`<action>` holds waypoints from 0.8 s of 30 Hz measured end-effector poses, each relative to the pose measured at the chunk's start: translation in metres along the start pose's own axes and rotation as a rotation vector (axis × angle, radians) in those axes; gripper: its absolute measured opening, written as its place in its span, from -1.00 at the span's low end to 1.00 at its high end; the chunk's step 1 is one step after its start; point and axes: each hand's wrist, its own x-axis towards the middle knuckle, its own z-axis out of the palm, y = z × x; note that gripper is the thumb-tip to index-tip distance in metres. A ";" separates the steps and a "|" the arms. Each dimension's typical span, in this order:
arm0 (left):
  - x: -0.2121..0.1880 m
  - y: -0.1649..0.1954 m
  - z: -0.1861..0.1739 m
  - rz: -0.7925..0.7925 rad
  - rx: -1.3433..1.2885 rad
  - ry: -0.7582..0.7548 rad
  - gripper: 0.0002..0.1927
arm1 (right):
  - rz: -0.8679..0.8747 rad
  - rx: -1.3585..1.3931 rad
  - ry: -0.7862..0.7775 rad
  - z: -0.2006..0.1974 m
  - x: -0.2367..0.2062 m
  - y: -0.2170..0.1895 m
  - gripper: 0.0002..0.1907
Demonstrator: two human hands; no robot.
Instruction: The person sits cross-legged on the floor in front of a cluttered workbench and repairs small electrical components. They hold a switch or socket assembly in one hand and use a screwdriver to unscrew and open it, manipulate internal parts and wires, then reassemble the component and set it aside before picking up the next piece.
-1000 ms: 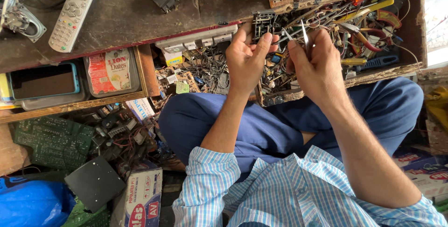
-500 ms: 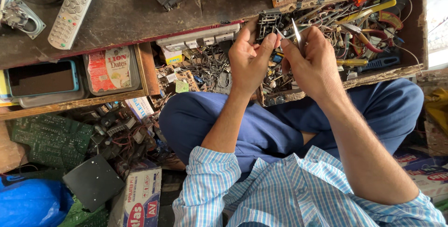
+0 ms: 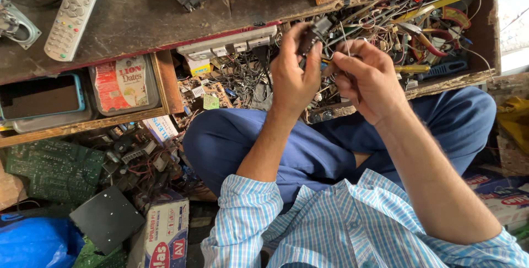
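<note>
A: What is the left hand (image 3: 293, 75) doing?

B: Its grip is clenched around a small dark electronic part (image 3: 312, 35), held up over the open drawer (image 3: 452, 78) of tangled wires and tools.

A: And the right hand (image 3: 368, 78)?

B: Just at three o'clock of the left, nearly touching it. Its fingers are pinched on a thin metal tool (image 3: 345, 41) whose tip meets the part; what kind of tool, I cannot tell.

A: What lies around?

B: A grey remote control (image 3: 75, 13) rests on the table (image 3: 154, 20) at ten o'clock. A green circuit board (image 3: 52, 170) lies on the floor at eight o'clock, beside a black square plate (image 3: 107, 219).
</note>
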 end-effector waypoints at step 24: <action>-0.057 -0.023 0.023 -0.108 0.210 -0.347 -0.39 | -0.002 -0.637 0.151 -0.060 -0.019 0.044 -0.83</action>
